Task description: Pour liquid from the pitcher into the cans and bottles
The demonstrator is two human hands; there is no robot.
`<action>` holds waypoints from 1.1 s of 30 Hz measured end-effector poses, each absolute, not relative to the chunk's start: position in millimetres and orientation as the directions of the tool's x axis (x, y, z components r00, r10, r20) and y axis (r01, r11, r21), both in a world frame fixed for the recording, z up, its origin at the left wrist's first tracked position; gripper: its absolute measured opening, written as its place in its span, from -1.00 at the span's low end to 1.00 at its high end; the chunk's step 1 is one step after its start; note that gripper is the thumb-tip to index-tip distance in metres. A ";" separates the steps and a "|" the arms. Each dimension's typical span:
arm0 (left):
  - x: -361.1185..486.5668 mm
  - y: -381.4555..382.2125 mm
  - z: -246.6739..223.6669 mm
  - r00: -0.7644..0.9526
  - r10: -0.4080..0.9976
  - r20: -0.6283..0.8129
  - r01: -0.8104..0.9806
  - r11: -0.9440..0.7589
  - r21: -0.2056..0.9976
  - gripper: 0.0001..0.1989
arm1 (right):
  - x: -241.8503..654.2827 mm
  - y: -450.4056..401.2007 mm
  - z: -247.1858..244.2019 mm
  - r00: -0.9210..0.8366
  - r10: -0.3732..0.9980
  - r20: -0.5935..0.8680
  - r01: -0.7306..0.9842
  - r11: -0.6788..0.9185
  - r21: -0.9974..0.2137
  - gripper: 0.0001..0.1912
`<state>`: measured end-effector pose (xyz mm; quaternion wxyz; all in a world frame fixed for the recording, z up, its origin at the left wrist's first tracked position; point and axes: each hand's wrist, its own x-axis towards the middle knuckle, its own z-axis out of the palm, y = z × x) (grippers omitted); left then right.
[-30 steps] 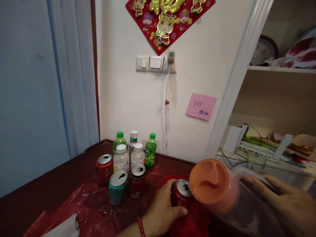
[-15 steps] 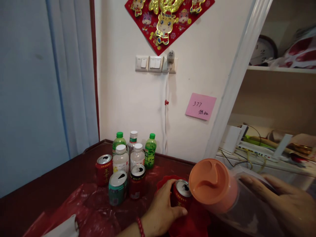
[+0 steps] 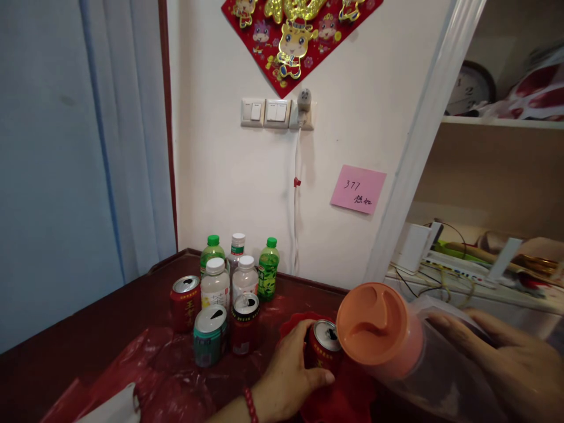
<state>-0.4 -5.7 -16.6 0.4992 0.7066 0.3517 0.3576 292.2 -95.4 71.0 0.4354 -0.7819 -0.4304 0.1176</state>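
My left hand (image 3: 288,373), with a red bead bracelet at the wrist, is wrapped round a red drink can (image 3: 325,346) whose top is opened. The can stands on a red scalloped mat (image 3: 346,399). At the right, my right hand (image 3: 502,358) grips a clear plastic pitcher (image 3: 449,376) with an orange lid (image 3: 374,323). The pitcher is tilted toward the can, and the lid's rim is at the can's top edge. Whether liquid flows between them I cannot make out. The pitcher's lower part lies in shadow.
Left of my hand stand a teal can (image 3: 210,338), a dark red can (image 3: 245,329), another red can (image 3: 185,302) and several bottles, including a green one (image 3: 268,270). Crumpled red plastic (image 3: 171,376) covers the front left table. A router (image 3: 462,271) sits on the right shelf.
Almost nothing differs. The pitcher and its orange lid have shifted very slightly left; my left hand stays on the can.
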 end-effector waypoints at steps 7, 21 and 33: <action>0.1 -4.8 -15.8 0.502 0.852 0.146 0.146 -0.250 0.957 -0.28 | 296.7 -95.6 71.9 0.576 0.795 0.189 0.566 -0.221 -0.794 -0.33; 0.6 -4.7 -17.9 0.520 0.837 0.173 0.105 -0.264 0.959 -0.28 | 274.6 -99.3 80.6 0.606 0.771 0.197 0.535 -0.212 -0.818 -0.42; 1.0 -3.2 -22.9 0.516 0.839 0.174 0.077 -0.247 0.966 -0.27 | 275.0 -99.8 81.7 0.616 0.769 0.172 0.541 -0.253 -0.802 -0.37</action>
